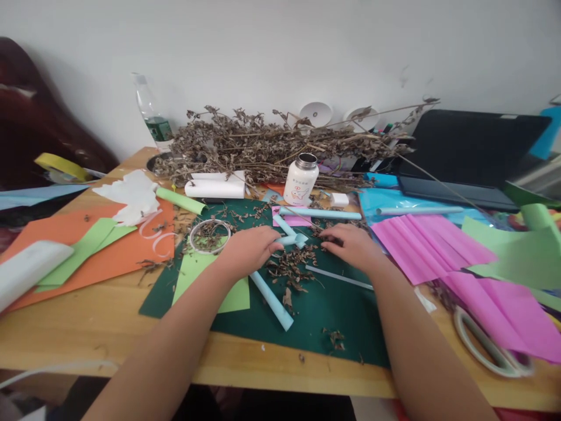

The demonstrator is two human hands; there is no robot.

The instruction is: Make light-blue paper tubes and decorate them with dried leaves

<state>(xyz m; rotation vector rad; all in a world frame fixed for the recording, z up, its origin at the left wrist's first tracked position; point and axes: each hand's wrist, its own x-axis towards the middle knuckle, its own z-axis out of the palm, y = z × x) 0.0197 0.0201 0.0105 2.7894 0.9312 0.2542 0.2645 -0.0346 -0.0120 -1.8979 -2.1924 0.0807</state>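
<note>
My left hand (250, 248) is closed on a short light-blue paper roll (289, 240), which sticks out from the fingertips to the right. Crumbled dried leaves (291, 266) lie in a pile on the green cutting mat (315, 339), just below that roll. My right hand (353, 244) is across the pile, its fingers curled down around a few dark leaf bits; the fingertips are partly hidden. Near my left wrist, a longer blue paper tube (272, 301) rests on the mat. A thin pale blue strip (339, 277) lies below my right hand.
A white bottle (301, 180) without a lid stands behind the hands, before a heap of dried branches (263, 143). Pink crepe paper (438, 245) and scissors (491, 345) lie right. Orange paper (109, 263) and a tape ring (210, 236) are left. A laptop (473, 158) stands back right.
</note>
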